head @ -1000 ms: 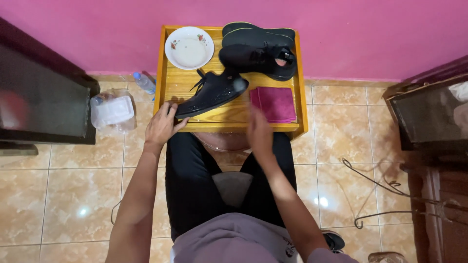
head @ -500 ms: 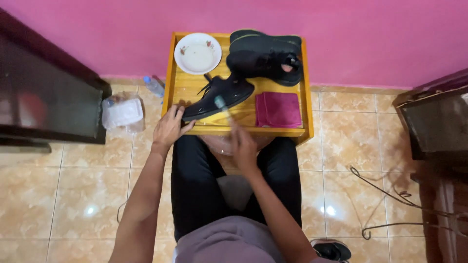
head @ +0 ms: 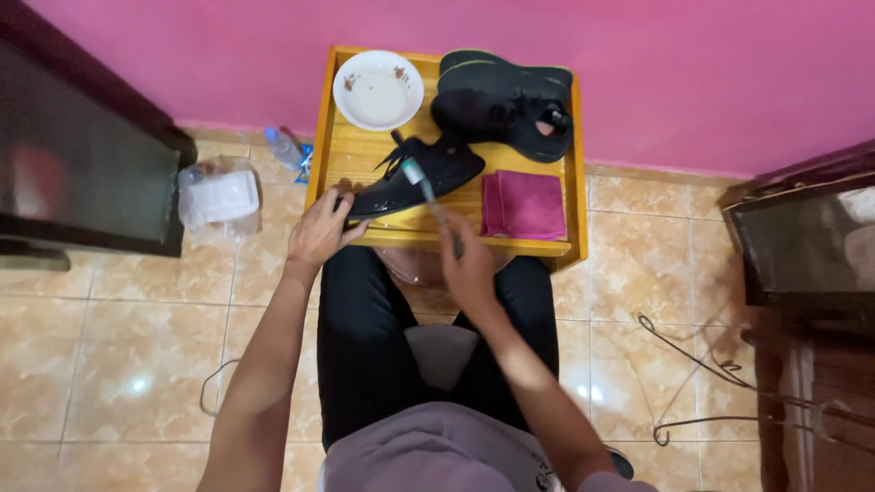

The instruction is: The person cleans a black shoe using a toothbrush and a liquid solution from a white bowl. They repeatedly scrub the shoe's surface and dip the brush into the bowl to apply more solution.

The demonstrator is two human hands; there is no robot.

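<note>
Left hand point(head: 319, 230) grips heel of black shoe point(head: 415, 173), centre of wooden bench point(head: 556, 251). Right hand point(head: 467, 264) closed round toothbrush point(head: 427, 191), head on shoe. White bowl point(head: 377, 89) upper left, maroon cloth point(head: 523, 204) right, second shoe point(head: 506, 109) upper right.

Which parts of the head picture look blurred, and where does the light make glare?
Head view: the right hand and its toothbrush are motion-blurred; the left hand, on the black shoe, is sharper; soft glare spots sit on the glossy floor tiles; the wooden table is evenly lit.
</note>
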